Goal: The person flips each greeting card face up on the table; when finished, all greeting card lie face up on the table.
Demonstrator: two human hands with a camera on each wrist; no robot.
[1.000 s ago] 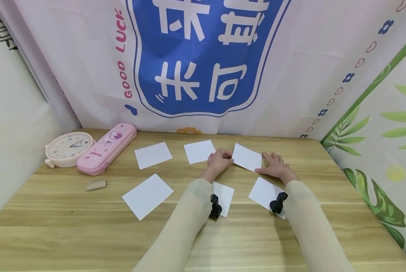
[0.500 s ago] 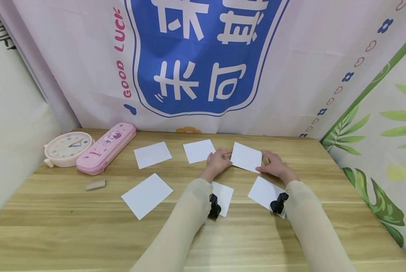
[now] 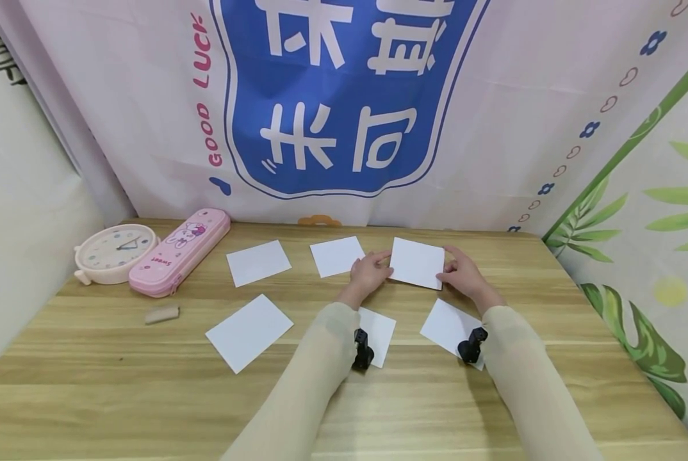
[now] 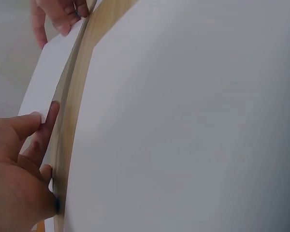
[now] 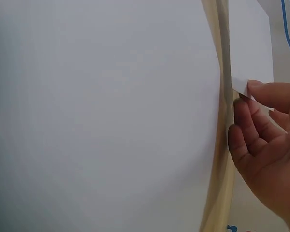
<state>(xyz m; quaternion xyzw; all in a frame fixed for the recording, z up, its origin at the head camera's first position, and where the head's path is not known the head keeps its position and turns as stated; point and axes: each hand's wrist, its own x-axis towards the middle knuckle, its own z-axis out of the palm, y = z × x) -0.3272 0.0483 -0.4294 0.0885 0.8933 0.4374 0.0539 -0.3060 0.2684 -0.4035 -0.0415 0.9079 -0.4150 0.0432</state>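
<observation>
A white card is held between both hands at the back right of the table, its near edge lifted slightly. My left hand pinches its left side; in the left wrist view, the thumb lies on top and fingers reach underneath. My right hand grips the opposite side, and the right wrist view shows the thumb on one corner. Beneath the forearms lie two more cards, one partly covered by the left sleeve and one by the right wrist camera. Another card sits just left of the left hand.
Two further white cards, one at the back and one nearer, lie left of centre. A pink pencil case leans on a round clock at far left. A small tan piece lies before them. Fabric hangs behind the table.
The right fingers have closed from a spread pose onto the card's right side. The card has turned straighter and its near edge has risen a little. The left hand has barely moved.
</observation>
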